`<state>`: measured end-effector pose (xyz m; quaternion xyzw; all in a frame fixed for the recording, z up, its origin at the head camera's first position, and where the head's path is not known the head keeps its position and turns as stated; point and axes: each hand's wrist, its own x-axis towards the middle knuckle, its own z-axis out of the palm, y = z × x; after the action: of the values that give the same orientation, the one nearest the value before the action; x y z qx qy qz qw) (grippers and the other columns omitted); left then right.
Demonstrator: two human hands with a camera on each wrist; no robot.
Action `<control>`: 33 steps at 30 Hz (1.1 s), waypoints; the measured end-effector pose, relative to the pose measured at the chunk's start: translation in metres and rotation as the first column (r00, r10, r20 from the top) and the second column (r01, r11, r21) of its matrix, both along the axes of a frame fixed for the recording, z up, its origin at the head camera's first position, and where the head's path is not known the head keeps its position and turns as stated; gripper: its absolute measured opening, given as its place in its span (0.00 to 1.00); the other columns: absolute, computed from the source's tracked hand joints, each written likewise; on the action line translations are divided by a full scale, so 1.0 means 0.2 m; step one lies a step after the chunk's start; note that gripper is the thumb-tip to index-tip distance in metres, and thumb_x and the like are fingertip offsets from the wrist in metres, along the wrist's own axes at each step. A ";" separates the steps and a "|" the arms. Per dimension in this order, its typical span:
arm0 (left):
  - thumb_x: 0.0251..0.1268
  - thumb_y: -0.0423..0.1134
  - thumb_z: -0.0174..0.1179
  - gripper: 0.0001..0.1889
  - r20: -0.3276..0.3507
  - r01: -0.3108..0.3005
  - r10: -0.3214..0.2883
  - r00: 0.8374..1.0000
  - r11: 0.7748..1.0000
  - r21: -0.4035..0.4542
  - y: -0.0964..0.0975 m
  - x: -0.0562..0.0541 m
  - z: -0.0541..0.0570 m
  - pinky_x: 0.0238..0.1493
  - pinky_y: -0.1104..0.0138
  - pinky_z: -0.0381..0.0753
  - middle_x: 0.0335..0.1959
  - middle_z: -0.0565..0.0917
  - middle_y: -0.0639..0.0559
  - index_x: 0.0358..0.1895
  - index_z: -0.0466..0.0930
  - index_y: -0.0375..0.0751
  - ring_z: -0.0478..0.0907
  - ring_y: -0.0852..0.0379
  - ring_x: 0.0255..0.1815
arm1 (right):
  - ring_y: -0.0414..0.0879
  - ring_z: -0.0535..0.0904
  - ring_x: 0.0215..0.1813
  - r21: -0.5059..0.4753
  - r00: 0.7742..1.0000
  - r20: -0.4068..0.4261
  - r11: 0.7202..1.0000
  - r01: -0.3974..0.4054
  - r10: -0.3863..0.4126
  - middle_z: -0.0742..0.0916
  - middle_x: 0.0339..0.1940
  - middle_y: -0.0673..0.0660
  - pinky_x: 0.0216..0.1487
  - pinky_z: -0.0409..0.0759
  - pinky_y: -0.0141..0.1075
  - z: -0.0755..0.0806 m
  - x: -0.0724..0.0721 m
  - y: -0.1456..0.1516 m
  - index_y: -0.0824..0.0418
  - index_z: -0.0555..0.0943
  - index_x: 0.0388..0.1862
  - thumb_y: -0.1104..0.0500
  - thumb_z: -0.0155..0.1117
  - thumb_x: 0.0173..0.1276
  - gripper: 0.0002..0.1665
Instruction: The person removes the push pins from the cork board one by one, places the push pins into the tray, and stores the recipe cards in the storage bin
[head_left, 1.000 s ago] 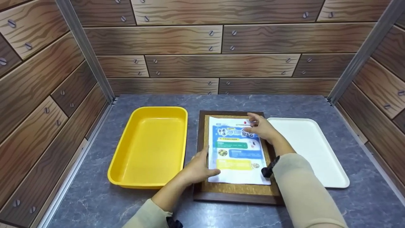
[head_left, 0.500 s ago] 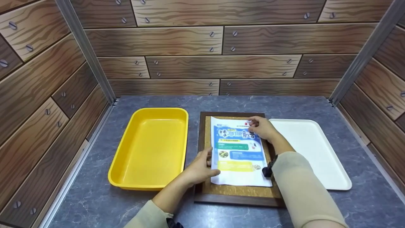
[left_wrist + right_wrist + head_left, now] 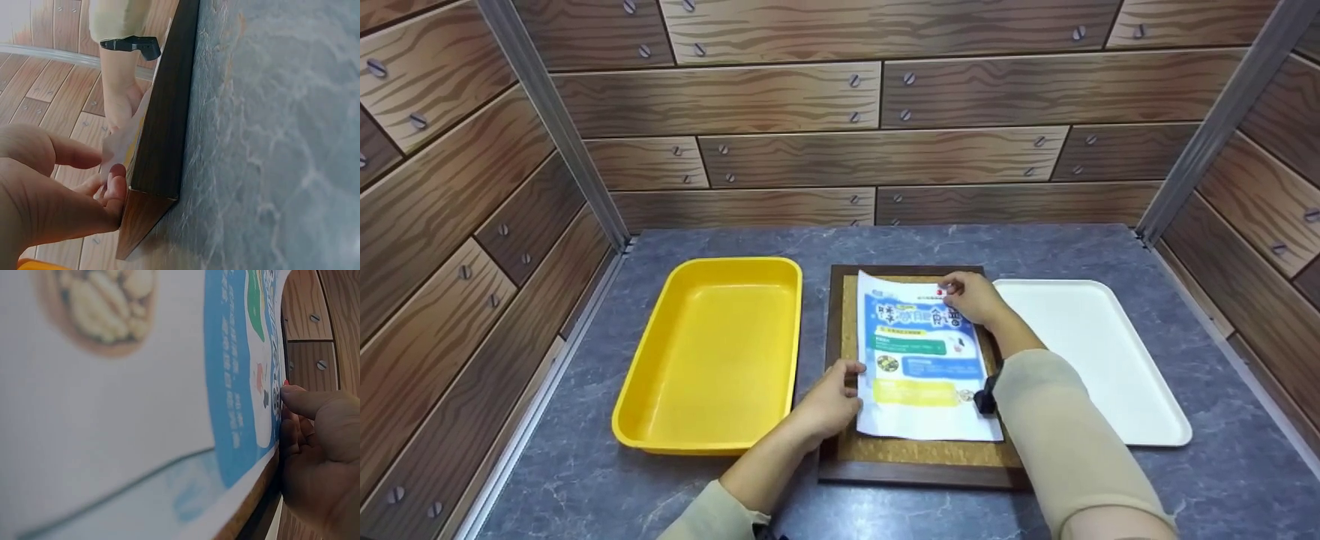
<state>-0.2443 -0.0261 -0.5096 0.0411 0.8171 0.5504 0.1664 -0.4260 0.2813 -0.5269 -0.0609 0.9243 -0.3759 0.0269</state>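
A printed paper poster (image 3: 922,360) lies over a cork board (image 3: 915,450) with a dark wooden frame (image 3: 919,474), its upper left corner curling up. At the poster's left edge, my left hand (image 3: 831,401) pinches the paper between thumb and fingers, seen close in the left wrist view beside the frame corner. My right hand (image 3: 976,300) holds the upper right edge; in the right wrist view the thumb (image 3: 306,400) lies against the paper and the other fingers curl at its edge. A small red spot (image 3: 940,292), like a pushpin head, shows by the right fingertips.
A deep yellow tray (image 3: 797,337) stands left of the board. To the right lies a flat white tray (image 3: 1110,360), partly behind my right forearm. The grey marbled tabletop (image 3: 607,495) ends at wood-patterned walls (image 3: 787,157).
My right hand has come down onto the poster's upper right edge. The left thumb and fingers have closed on the left edge, and the upper left corner has risen.
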 end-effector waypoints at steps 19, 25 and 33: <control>0.66 0.20 0.56 0.25 0.000 -0.028 0.028 1.000 1.000 0.006 -0.01 0.00 -0.02 0.52 0.60 0.82 0.66 0.77 0.38 0.66 0.74 0.37 0.77 0.46 0.59 | 0.52 0.80 0.51 -0.002 0.992 0.048 0.993 0.120 -0.120 0.88 0.51 0.62 0.56 0.76 0.42 0.01 -0.02 -0.03 0.60 0.89 0.57 0.63 0.64 0.80 0.13; 0.66 0.20 0.57 0.24 0.014 -0.022 0.022 1.000 1.000 -0.015 -0.01 0.00 -0.02 0.52 0.59 0.84 0.63 0.78 0.38 0.65 0.74 0.38 0.79 0.46 0.60 | 0.53 0.80 0.51 0.013 0.989 0.055 0.991 0.136 -0.137 0.88 0.54 0.63 0.57 0.77 0.44 0.02 -0.02 -0.04 0.59 0.90 0.57 0.63 0.63 0.81 0.13; 0.66 0.20 0.57 0.24 0.034 -0.021 0.022 0.999 1.000 -0.020 -0.01 -0.01 -0.03 0.50 0.61 0.85 0.62 0.78 0.39 0.64 0.74 0.38 0.80 0.47 0.58 | 0.54 0.80 0.52 0.008 0.984 0.068 0.987 0.163 -0.163 0.88 0.54 0.64 0.59 0.77 0.46 0.02 -0.02 -0.06 0.60 0.90 0.55 0.63 0.63 0.80 0.13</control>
<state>-0.2461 -0.0286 -0.5157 0.0211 0.8198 0.5449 0.1750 -0.4296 0.2685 -0.5226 0.0281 0.9252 -0.3774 0.0280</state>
